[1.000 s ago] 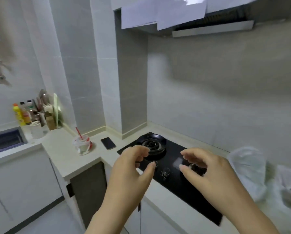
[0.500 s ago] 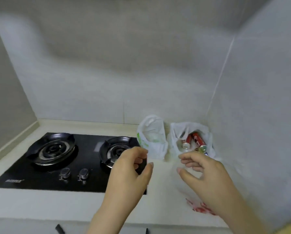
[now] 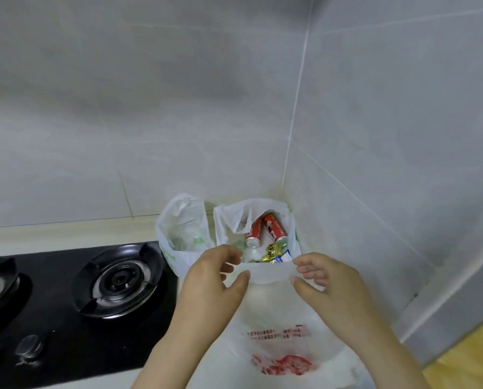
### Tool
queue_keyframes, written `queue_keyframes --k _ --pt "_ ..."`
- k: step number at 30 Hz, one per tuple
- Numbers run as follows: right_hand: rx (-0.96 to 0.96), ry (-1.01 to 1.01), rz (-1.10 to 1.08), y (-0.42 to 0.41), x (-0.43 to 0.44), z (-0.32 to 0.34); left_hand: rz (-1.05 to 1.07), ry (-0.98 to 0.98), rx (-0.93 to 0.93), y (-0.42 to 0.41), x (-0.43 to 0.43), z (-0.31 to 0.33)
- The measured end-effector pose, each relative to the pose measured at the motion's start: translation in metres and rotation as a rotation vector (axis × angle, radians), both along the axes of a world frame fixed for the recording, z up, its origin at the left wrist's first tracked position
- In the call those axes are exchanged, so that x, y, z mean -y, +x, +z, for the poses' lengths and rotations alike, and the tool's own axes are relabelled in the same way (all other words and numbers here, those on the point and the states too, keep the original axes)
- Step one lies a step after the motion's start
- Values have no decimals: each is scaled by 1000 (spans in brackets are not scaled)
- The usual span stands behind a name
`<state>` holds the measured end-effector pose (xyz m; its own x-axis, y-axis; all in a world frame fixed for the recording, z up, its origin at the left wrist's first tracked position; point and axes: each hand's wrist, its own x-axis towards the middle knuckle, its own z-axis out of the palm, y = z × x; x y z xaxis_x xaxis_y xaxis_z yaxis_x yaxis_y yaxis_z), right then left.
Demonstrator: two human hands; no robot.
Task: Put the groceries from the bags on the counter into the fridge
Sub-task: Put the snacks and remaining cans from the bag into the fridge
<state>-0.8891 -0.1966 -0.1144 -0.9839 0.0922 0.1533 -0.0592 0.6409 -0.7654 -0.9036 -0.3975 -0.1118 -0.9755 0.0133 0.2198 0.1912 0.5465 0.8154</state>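
A white plastic bag with red print stands open in the counter's corner. Inside it lie two red cans, a gold-wrapped item and a blue-and-white packet. My left hand pinches the near rim of this bag at its left end, thumb outside and fingers curled over the edge. My right hand pinches the same rim at its right end. The rim is stretched flat between them. A second white bag with green print stands just to the left, its contents blurred through the plastic.
A black gas hob fills the counter to the left, its right burner close to my left hand and its knobs near the front edge. Tiled walls close the corner behind and right of the bags. A yellowish wooden surface shows at bottom right.
My view swung right from the sink side to the corner with the bags and moved closer. Both hands went forward and took hold of the near rim of the red-printed bag.
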Motion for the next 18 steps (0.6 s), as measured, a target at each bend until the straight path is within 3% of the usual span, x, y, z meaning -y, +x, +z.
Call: queue_keyframes --k 18 --pt "179 -19 -89 -115 -26 -47 -75 25 117 -132 -20 -45"
